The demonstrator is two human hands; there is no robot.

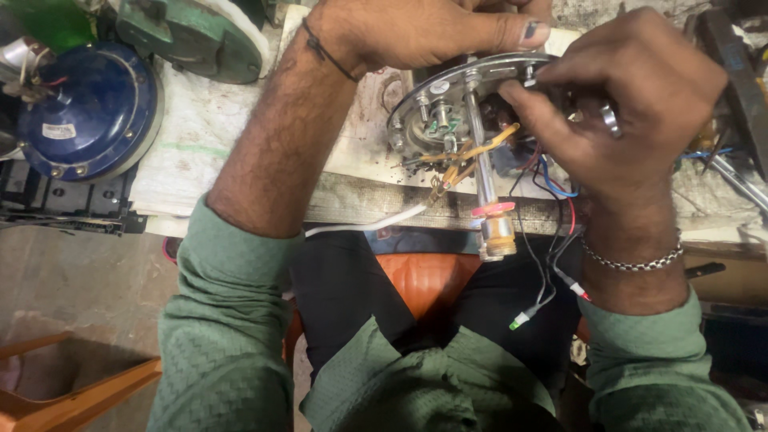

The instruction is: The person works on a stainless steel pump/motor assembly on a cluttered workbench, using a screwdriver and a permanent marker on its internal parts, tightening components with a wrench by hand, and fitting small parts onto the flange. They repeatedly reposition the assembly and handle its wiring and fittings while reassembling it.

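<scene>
Nearest to me, below the round metal plate (468, 88), loose wires (552, 264) hang down over my lap. Their red, white and green ends are not joined to anything, so I think that part is left to do. A metal rod (484, 172) comes down from the plate too, with a pink ring and a brass end. Yellow wires (472, 156) and a white wire (368, 224) sit just left of the rod.

The plate is tilted up above the surface (352, 200), with small parts already fixed on it. My left hand (416, 32) holds the plate's top edge, its grip closed with the thumb pressed flat. My right hand (632, 104) pinches something small at the plate's right side, its grip narrow. I cannot tell what.

Far left of the plate is a blue round motor (88, 108).
</scene>
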